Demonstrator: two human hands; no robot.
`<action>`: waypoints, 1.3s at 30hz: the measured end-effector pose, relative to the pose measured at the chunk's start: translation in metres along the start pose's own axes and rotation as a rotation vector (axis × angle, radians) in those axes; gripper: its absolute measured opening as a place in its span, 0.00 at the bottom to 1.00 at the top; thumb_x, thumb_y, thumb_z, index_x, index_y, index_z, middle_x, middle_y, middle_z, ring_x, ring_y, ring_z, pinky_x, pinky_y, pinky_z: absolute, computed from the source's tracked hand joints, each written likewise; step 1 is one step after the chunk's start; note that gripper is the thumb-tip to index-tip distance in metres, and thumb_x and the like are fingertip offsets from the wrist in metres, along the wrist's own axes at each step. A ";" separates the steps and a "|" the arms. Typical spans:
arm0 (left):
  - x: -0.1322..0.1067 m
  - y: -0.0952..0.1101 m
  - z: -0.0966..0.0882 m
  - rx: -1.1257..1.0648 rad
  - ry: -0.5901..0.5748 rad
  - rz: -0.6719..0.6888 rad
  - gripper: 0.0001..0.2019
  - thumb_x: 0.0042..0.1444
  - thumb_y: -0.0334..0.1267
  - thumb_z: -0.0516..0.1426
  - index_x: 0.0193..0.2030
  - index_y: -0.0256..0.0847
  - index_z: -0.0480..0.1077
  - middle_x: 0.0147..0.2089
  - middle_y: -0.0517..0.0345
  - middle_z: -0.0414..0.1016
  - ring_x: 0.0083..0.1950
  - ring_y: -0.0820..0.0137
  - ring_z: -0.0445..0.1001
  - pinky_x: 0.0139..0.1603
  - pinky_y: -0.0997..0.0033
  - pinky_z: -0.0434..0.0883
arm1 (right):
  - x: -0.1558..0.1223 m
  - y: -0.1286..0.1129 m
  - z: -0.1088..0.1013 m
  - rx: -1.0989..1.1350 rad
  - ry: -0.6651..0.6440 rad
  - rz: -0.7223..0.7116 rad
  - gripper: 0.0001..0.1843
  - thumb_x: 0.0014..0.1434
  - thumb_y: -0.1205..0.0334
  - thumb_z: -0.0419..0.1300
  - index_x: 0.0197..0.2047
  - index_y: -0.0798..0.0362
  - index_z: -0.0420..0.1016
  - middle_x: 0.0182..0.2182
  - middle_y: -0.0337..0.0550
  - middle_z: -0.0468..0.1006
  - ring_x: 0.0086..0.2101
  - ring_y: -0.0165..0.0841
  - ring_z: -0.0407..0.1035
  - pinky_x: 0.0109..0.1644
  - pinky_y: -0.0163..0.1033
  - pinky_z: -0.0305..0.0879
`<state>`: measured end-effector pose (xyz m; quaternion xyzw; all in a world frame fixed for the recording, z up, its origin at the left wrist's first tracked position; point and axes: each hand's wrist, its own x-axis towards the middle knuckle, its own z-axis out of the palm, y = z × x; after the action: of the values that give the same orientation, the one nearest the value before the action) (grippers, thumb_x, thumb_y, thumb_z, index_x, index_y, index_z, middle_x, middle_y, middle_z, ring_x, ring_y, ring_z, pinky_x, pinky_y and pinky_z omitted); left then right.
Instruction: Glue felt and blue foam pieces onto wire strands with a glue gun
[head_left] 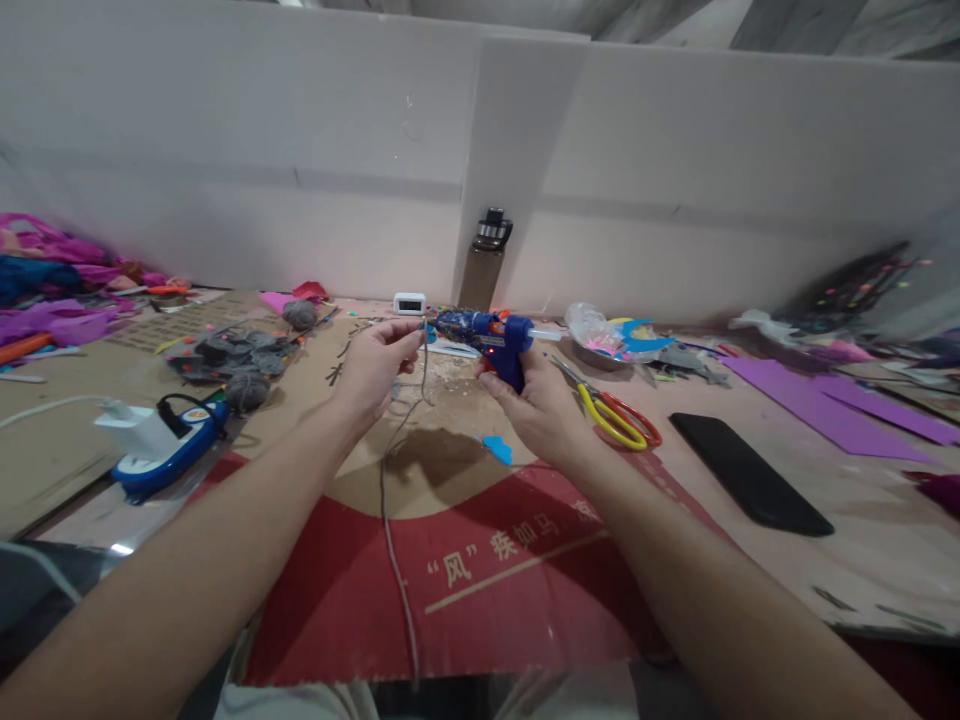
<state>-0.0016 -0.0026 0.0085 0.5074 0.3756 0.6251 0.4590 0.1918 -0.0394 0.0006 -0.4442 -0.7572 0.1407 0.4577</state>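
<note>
My right hand (536, 393) is wrapped round the handle of a blue hot glue gun (499, 335), with a clear glue stick (546, 335) poking out of its back end. Its nozzle points left, at the fingertips of my left hand (379, 365). Those fingers are pinched on a grey yarn (386, 490), which hangs down and runs over the red and brown cardboard (360, 620) to its front edge. Something small and blue shows at the pinch, too small to name. A blue cut-out piece (497, 449) lies on the cardboard below the gun.
Scissors (619, 415) with yellow and red handles and a black phone (746, 470) lie to the right. A blue power strip (169, 455) with a charger sits left. A bottle (484, 262) stands at the back by the white partition. Grey scraps (232, 355) and purple sheets (832, 405) lie around.
</note>
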 end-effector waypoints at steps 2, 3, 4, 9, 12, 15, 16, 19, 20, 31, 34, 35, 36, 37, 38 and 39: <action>0.000 0.000 0.000 0.009 0.016 0.004 0.07 0.45 0.34 0.64 0.32 0.36 0.76 0.28 0.59 0.69 0.24 0.80 0.59 0.23 0.77 0.55 | 0.000 0.000 -0.001 -0.017 0.009 -0.017 0.12 0.59 0.57 0.55 0.46 0.51 0.67 0.38 0.47 0.77 0.37 0.40 0.71 0.42 0.48 0.67; 0.001 0.000 0.000 0.011 0.022 0.007 0.07 0.45 0.34 0.64 0.33 0.35 0.76 0.28 0.59 0.69 0.24 0.80 0.59 0.23 0.77 0.56 | 0.000 0.000 -0.001 -0.023 0.013 -0.023 0.12 0.59 0.57 0.55 0.46 0.51 0.67 0.38 0.47 0.77 0.36 0.40 0.70 0.42 0.48 0.67; 0.001 -0.001 -0.001 0.012 0.027 0.010 0.07 0.45 0.34 0.64 0.33 0.35 0.76 0.28 0.59 0.69 0.24 0.80 0.59 0.23 0.77 0.56 | 0.000 0.000 -0.001 -0.026 0.016 -0.027 0.11 0.59 0.58 0.55 0.45 0.51 0.68 0.38 0.47 0.77 0.36 0.39 0.70 0.42 0.48 0.67; 0.001 -0.001 -0.002 0.009 0.015 0.015 0.07 0.45 0.35 0.64 0.33 0.36 0.76 0.27 0.60 0.68 0.24 0.80 0.60 0.23 0.78 0.56 | 0.000 0.000 -0.001 -0.009 0.022 -0.045 0.12 0.59 0.58 0.55 0.46 0.51 0.67 0.40 0.47 0.76 0.38 0.39 0.70 0.44 0.48 0.67; 0.000 -0.001 -0.001 0.009 0.009 0.020 0.06 0.45 0.35 0.64 0.32 0.36 0.76 0.27 0.60 0.68 0.24 0.80 0.59 0.23 0.78 0.56 | 0.000 -0.001 0.000 -0.013 0.016 -0.037 0.11 0.59 0.58 0.55 0.45 0.51 0.67 0.39 0.47 0.76 0.38 0.39 0.70 0.44 0.48 0.67; 0.000 0.000 -0.001 0.010 0.010 0.023 0.06 0.45 0.34 0.64 0.31 0.35 0.75 0.27 0.59 0.69 0.24 0.80 0.59 0.24 0.78 0.56 | 0.000 -0.002 0.000 -0.003 0.014 -0.046 0.10 0.59 0.58 0.55 0.44 0.51 0.68 0.40 0.48 0.76 0.39 0.39 0.70 0.46 0.48 0.67; 0.000 0.001 0.000 0.009 0.010 0.021 0.06 0.46 0.34 0.64 0.31 0.35 0.75 0.27 0.59 0.69 0.24 0.81 0.59 0.24 0.78 0.56 | 0.000 -0.002 -0.001 -0.002 0.016 -0.045 0.10 0.59 0.59 0.55 0.44 0.51 0.68 0.40 0.48 0.76 0.39 0.39 0.70 0.46 0.48 0.66; 0.000 0.002 0.000 -0.004 0.007 0.012 0.06 0.46 0.34 0.64 0.32 0.36 0.75 0.28 0.59 0.69 0.24 0.80 0.59 0.24 0.77 0.56 | 0.000 -0.002 -0.002 -0.016 0.017 -0.022 0.11 0.59 0.59 0.55 0.45 0.51 0.68 0.39 0.47 0.76 0.37 0.39 0.70 0.44 0.48 0.67; 0.000 0.002 0.000 -0.010 0.009 0.009 0.06 0.46 0.34 0.64 0.32 0.36 0.75 0.29 0.59 0.70 0.24 0.80 0.59 0.24 0.77 0.56 | 0.000 -0.002 -0.002 -0.019 0.015 -0.014 0.11 0.59 0.58 0.55 0.45 0.51 0.68 0.38 0.47 0.76 0.37 0.39 0.70 0.43 0.49 0.67; -0.001 0.005 0.000 -0.042 0.029 -0.012 0.06 0.46 0.34 0.64 0.32 0.36 0.75 0.28 0.59 0.70 0.24 0.80 0.60 0.23 0.77 0.56 | 0.000 -0.001 -0.001 -0.003 0.016 -0.014 0.13 0.59 0.58 0.55 0.47 0.51 0.68 0.38 0.47 0.76 0.37 0.39 0.70 0.44 0.48 0.67; -0.001 0.006 0.000 -0.052 0.034 -0.020 0.06 0.45 0.33 0.64 0.31 0.36 0.75 0.27 0.60 0.69 0.23 0.80 0.60 0.23 0.77 0.57 | 0.000 -0.002 -0.002 0.001 0.018 -0.018 0.13 0.59 0.58 0.55 0.48 0.50 0.68 0.39 0.46 0.77 0.37 0.39 0.70 0.44 0.48 0.67; -0.001 0.006 0.000 -0.055 0.037 -0.022 0.06 0.45 0.33 0.64 0.31 0.36 0.75 0.27 0.60 0.69 0.23 0.80 0.60 0.23 0.77 0.57 | -0.001 -0.003 -0.002 0.008 0.016 -0.018 0.13 0.59 0.58 0.55 0.48 0.50 0.68 0.39 0.46 0.77 0.37 0.39 0.71 0.44 0.48 0.67; -0.001 0.006 0.000 -0.057 0.039 -0.023 0.06 0.45 0.33 0.64 0.31 0.36 0.75 0.27 0.60 0.69 0.23 0.80 0.60 0.23 0.77 0.57 | -0.001 -0.003 -0.002 0.014 0.015 -0.019 0.13 0.59 0.58 0.55 0.47 0.50 0.68 0.39 0.46 0.77 0.38 0.39 0.71 0.45 0.48 0.67; -0.001 0.006 0.000 -0.058 0.038 -0.024 0.06 0.45 0.33 0.64 0.31 0.36 0.75 0.27 0.60 0.69 0.23 0.80 0.61 0.23 0.77 0.58 | -0.001 -0.003 -0.002 0.020 0.013 -0.019 0.12 0.59 0.58 0.55 0.47 0.50 0.68 0.40 0.46 0.77 0.38 0.39 0.71 0.45 0.49 0.67; 0.000 0.006 0.000 -0.060 0.036 -0.025 0.06 0.45 0.33 0.64 0.32 0.36 0.75 0.27 0.60 0.69 0.23 0.80 0.61 0.23 0.77 0.58 | -0.001 -0.004 -0.002 0.025 0.013 -0.020 0.12 0.59 0.58 0.55 0.46 0.50 0.68 0.40 0.46 0.77 0.38 0.39 0.71 0.46 0.49 0.67; 0.000 0.006 -0.001 -0.062 0.032 -0.026 0.06 0.45 0.33 0.64 0.32 0.36 0.75 0.27 0.60 0.69 0.23 0.80 0.61 0.24 0.77 0.58 | -0.001 -0.004 -0.002 0.027 0.013 -0.021 0.12 0.59 0.58 0.55 0.46 0.50 0.68 0.40 0.47 0.77 0.39 0.39 0.71 0.46 0.49 0.67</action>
<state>-0.0034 -0.0045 0.0135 0.4779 0.3700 0.6385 0.4765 0.1917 -0.0423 0.0037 -0.4309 -0.7568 0.1434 0.4701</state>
